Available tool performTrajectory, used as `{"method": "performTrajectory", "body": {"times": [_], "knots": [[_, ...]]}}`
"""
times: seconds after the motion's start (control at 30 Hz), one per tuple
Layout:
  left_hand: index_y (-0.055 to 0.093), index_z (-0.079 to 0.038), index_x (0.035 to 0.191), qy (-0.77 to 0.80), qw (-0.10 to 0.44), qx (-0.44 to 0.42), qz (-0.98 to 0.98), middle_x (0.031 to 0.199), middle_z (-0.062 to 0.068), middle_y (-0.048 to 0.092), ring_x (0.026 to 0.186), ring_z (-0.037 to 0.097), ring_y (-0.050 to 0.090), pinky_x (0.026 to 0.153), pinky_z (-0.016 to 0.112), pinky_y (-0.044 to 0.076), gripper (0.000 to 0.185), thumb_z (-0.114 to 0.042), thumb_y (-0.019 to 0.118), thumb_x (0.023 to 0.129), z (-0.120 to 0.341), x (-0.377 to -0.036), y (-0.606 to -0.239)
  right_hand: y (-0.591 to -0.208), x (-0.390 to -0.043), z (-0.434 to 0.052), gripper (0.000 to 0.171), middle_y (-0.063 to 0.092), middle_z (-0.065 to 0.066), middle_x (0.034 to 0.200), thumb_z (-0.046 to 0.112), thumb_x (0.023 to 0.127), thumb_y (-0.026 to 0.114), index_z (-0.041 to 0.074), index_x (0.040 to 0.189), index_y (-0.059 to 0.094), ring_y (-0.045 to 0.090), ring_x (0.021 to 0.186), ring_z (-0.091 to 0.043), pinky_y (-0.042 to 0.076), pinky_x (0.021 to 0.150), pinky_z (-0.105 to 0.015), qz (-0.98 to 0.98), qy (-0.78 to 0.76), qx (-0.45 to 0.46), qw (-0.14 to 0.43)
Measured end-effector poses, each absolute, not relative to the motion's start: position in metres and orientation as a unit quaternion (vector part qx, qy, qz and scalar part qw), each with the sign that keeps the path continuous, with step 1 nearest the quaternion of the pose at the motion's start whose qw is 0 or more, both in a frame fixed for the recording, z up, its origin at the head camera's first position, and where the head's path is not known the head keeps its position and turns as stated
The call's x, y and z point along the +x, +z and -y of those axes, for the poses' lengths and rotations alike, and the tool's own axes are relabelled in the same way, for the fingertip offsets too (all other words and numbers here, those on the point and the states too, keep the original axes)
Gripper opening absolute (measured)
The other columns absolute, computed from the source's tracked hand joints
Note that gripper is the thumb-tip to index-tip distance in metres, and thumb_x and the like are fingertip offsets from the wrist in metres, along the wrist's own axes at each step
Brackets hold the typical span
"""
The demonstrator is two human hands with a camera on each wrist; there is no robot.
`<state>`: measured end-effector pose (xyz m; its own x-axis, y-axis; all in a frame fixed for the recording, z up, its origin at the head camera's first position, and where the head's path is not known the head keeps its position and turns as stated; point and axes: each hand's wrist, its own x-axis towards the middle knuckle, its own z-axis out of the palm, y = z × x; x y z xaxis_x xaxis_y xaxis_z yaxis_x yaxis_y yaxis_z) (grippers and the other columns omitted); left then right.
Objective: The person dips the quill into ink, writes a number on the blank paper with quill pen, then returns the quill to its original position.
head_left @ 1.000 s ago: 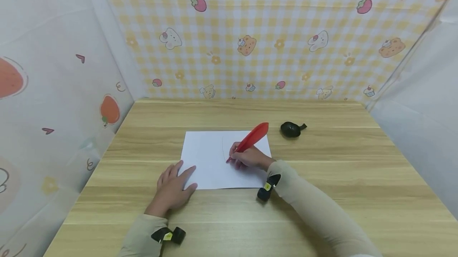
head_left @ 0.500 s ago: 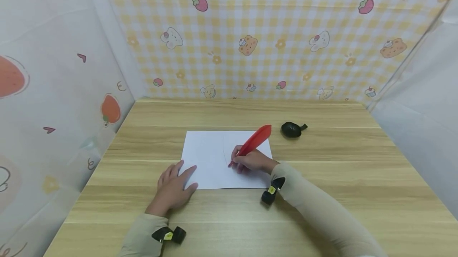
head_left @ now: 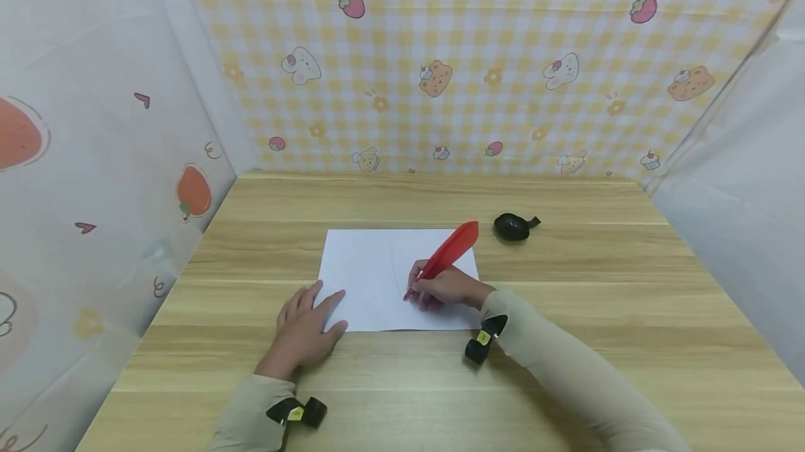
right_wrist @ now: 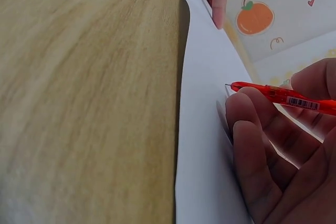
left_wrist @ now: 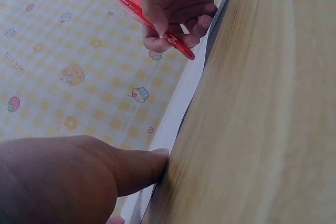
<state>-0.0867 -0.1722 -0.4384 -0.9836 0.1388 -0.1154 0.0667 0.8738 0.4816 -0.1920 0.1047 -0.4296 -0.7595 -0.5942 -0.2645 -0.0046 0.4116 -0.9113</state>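
**Red feather pen on the paper, 1 curved line drawn**

The right hand [head_left: 448, 286] grips the red feather pen [head_left: 448, 251] with curled fingers, and the pen tip touches the white sheet of paper [head_left: 365, 277] near its middle. The sheet lies flat on the wooden table [head_left: 566, 284]. The left hand [head_left: 305, 330] rests with straight, relaxed fingers on the near left corner of the sheet and holds nothing; the left wrist view shows its fingertip [left_wrist: 157, 157] at the paper edge.

On the paper I can see only 1 thin curved line [head_left: 393, 260], which runs down toward the pen tip. The rest of the sheet looks blank, so I judge that the drawing is at an early stage and most of it is left to do.

A small black object [head_left: 512, 227] lies on the table just beyond the far right corner of the sheet, apart from both hands.
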Motion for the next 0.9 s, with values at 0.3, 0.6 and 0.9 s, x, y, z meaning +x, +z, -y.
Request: {"method": "performTrajectory", "body": {"times": [0.3,0.6,0.9], "knots": [[0.046,-0.014,0.145,0.246,0.073,0.054,-0.965,0.156,0.024,0.017,0.140,0.050,0.008,0.107,0.067,0.005,0.055,-0.030,0.060,0.095,0.172,-0.087,-0.438,-0.428,-0.193,-0.110,0.007,0.072,-0.007,0.087,0.011,0.093,0.056,0.008,0.093,0.063,0.065,0.065,-0.021,0.054,0.062,-0.031,-0.787,-0.497,-0.209,0.301],[0.048,-0.015,0.144,0.250,0.071,0.055,-0.964,0.156,0.024,0.019,0.139,0.050,0.010,0.106,0.068,0.006,0.055,-0.030,0.061,0.094,0.172,-0.086,-0.438,-0.425,-0.200,-0.117,0.008,0.072,-0.008,0.088,0.012,0.093,0.058,0.007,0.095,0.063,0.066,0.065,-0.023,0.053,0.059,-0.030,-0.782,-0.484,-0.217,0.328],[0.047,-0.016,0.144,0.247,0.074,0.051,-0.965,0.156,0.023,0.019,0.140,0.049,0.009,0.107,0.068,0.006,0.054,-0.029,0.061,0.094,0.172,-0.085,-0.436,-0.425,-0.205,-0.122,0.010,0.071,-0.011,0.085,0.010,0.092,0.057,0.003,0.095,0.063,0.067,0.064,-0.024,0.054,0.058,-0.030,-0.777,-0.488,-0.216,0.334]]}}
